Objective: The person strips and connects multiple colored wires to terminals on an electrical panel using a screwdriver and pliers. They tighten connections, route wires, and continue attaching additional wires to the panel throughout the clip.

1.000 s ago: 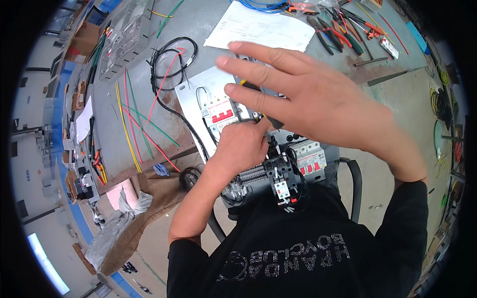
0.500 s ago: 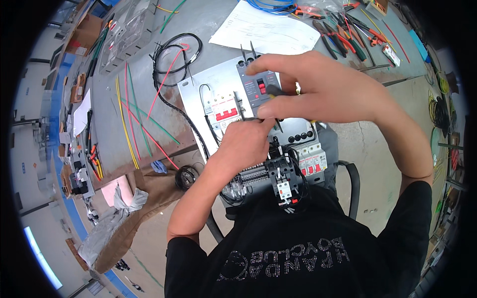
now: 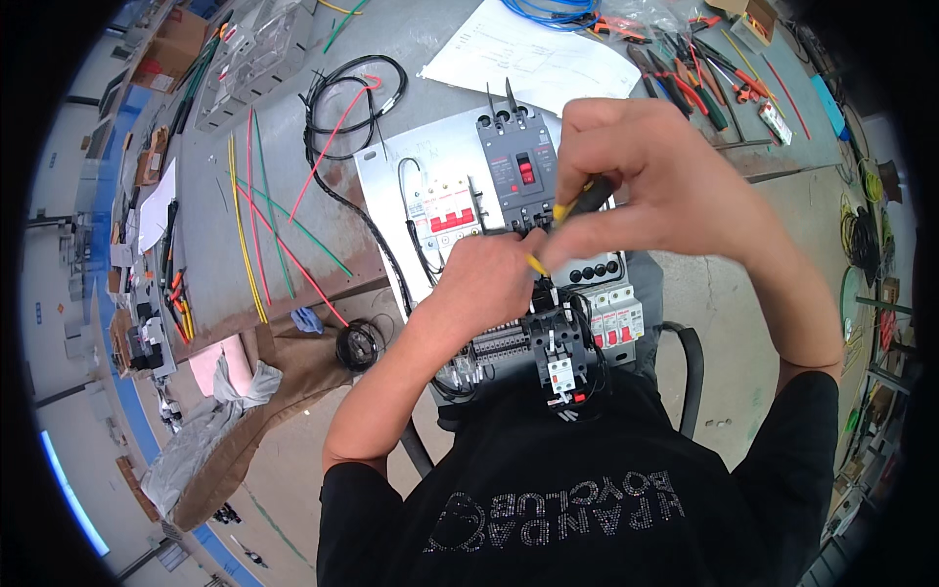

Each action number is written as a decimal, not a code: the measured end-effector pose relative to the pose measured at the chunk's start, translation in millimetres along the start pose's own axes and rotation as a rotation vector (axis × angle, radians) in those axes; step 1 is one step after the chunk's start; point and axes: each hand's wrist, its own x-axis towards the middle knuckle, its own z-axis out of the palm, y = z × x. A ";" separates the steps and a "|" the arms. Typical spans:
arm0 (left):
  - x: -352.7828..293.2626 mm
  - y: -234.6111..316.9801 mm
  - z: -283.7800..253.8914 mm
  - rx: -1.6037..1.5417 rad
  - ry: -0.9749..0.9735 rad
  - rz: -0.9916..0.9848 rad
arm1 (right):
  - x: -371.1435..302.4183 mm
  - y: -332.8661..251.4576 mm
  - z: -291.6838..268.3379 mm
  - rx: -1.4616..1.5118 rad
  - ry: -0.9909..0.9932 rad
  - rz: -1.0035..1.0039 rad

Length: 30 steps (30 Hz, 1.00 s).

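A metal mounting panel [image 3: 377,181] with electrical parts leans across my lap and the bench edge. My right hand [image 3: 641,176] is closed around the black and yellow handle of a screwdriver [image 3: 590,199], whose tip end lies beside my left fingers. Low over the panel's middle, my left hand [image 3: 484,279] has its fingers curled together; whatever they grip is hidden. Just above is a large grey circuit breaker [image 3: 509,161] with a red switch. Left of it sits a white breaker [image 3: 450,217] with red levers. Below my hands is a black contactor [image 3: 558,338] with wires.
Small breakers [image 3: 618,323] and a terminal strip [image 3: 501,344] occupy the panel's near part. On the bench lie a coiled black cable [image 3: 367,73], coloured wires [image 3: 256,225], paper sheets [image 3: 528,54] and several pliers [image 3: 690,88]. A chair arm [image 3: 690,367] stands at right.
My right hand has gone from spread fingers over the grey breaker to a closed grip on the screwdriver, shifting right and uncovering the breaker. My left hand stays nearly in place.
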 end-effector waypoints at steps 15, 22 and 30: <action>5.7 3.0 -10.2 0.001 -0.058 -0.028 | 16.8 -10.7 -15.7 0.484 -0.365 0.305; 4.8 4.4 -10.8 -0.001 -0.057 -0.004 | 8.7 -10.6 -14.4 -0.005 -0.113 0.038; 3.3 -3.6 2.2 -0.036 -0.002 0.006 | 8.0 -27.9 6.3 -0.553 -0.038 -0.109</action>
